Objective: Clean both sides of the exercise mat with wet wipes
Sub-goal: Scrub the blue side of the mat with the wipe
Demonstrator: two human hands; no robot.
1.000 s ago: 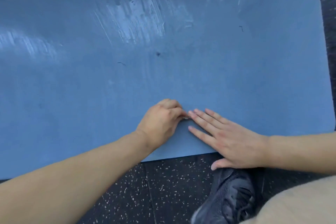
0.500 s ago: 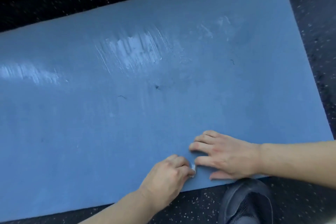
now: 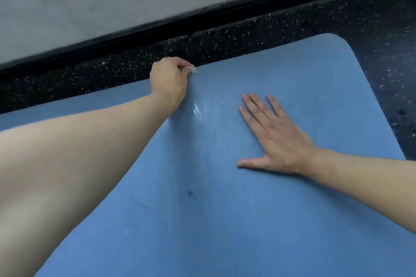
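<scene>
The left hand (image 3: 168,81) reaches to about eleven o'clock in the head view, at the far edge of the blue foam exercise mat (image 3: 225,220). Its fingers (image 3: 180,65) are curled tight, pinching a small crumpled white wet wipe (image 3: 193,69) whose tip sticks out toward one o'clock of the fist, right at the mat's far border. The mat lies flat on the black rubber floor with pale speckles (image 3: 258,33) and fills the lower frame, one rounded corner showing at one o'clock. Just right of the left wrist a wet, shiny streak (image 3: 198,110) glistens on the mat. A small dark speck (image 3: 190,193) sits near the middle. At three o'clock the right hand (image 3: 276,139) rests palm down on the mat, fingers straight and slightly spread, thumb out to the side. A pale grey wall with a black baseboard (image 3: 157,27) runs across the top. No writing or brand mark can be read anywhere.
</scene>
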